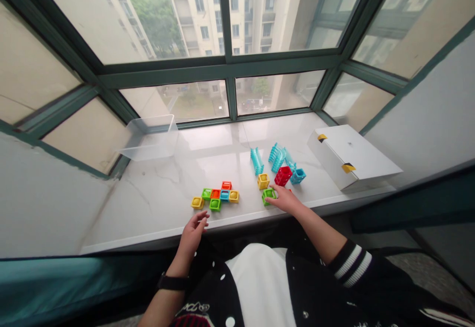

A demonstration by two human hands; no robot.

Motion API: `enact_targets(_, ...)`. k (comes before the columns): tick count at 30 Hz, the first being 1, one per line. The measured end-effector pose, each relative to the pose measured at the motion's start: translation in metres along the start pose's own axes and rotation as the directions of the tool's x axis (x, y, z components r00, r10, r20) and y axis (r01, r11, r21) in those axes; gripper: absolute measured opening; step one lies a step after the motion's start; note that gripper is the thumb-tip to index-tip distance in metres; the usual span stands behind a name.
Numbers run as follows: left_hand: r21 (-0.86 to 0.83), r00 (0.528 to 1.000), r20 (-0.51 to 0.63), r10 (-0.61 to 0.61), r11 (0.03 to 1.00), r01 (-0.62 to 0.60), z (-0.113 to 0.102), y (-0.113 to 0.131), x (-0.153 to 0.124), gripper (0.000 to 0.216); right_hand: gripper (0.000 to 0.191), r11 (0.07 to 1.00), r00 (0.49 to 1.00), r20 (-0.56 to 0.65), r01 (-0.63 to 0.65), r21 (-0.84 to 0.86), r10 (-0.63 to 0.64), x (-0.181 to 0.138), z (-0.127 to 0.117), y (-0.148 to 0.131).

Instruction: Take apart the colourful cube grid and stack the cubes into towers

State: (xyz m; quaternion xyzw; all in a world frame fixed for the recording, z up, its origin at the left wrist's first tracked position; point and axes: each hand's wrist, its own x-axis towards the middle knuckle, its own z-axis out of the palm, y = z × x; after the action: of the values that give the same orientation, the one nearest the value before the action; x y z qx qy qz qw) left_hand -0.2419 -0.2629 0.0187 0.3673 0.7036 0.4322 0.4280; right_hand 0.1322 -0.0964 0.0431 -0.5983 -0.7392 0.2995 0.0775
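Note:
My right hand (285,200) has its thumb and fingers around a green toy block (268,197) near the front edge of the sill. Just behind that block sits a yellow block (263,181), and a red block (283,176) stands behind my fingers. Part of another red piece shows beside my wrist, mostly hidden. My left hand (195,229) hangs at the front edge, fingers loosely apart and holding nothing. Closest to it are a yellow block (197,203) and a green block (214,205), part of a flat cluster with red, green, yellow and blue blocks.
Light-blue ribbed track pieces (256,162) and a curved one (276,157) lie farther back, beside a blue block (298,176). A clear plastic bin (152,144) stands at the back left. At the right is a white box (352,156). Windows enclose the marble-patterned sill (148,208).

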Motion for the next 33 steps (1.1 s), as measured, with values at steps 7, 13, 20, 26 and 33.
enact_targets(7, 0.056, 0.997, -0.006, 0.082, 0.995, -0.081, 0.0, 0.007, 0.002, 0.058, 0.043, 0.987, 0.963, -0.262, 0.104, 0.12, -0.07, -0.012, -0.022, -0.001)
enact_targets(13, 0.135, 0.99, -0.008, 0.142, 0.981, -0.14, 0.006, 0.015, 0.005, 0.051, 0.031, 0.903, 0.856, -0.472, 0.357, 0.239, -0.213, -0.03, -0.033, -0.024)
enact_targets(20, 0.312, 0.958, -0.037, 0.285, 0.914, -0.26, 0.006, 0.017, 0.015, 0.042, 0.027, 0.819, 0.871, -0.281, 0.481, 0.313, -0.403, -0.035, -0.016, -0.045)
enact_targets(26, 0.584, 0.883, -0.108, 0.457, 0.748, -0.316, -0.018, -0.01, 0.032, 0.043, 0.027, 0.82, 0.875, -0.236, 0.48, 0.311, -0.423, -0.039, -0.013, -0.048)
enact_targets(33, 0.726, 0.872, -0.085, 0.483, 0.629, -0.277, -0.022, -0.024, 0.061, 0.05, 0.025, 0.816, 0.854, -0.329, 0.498, 0.294, -0.403, -0.039, -0.012, -0.039)
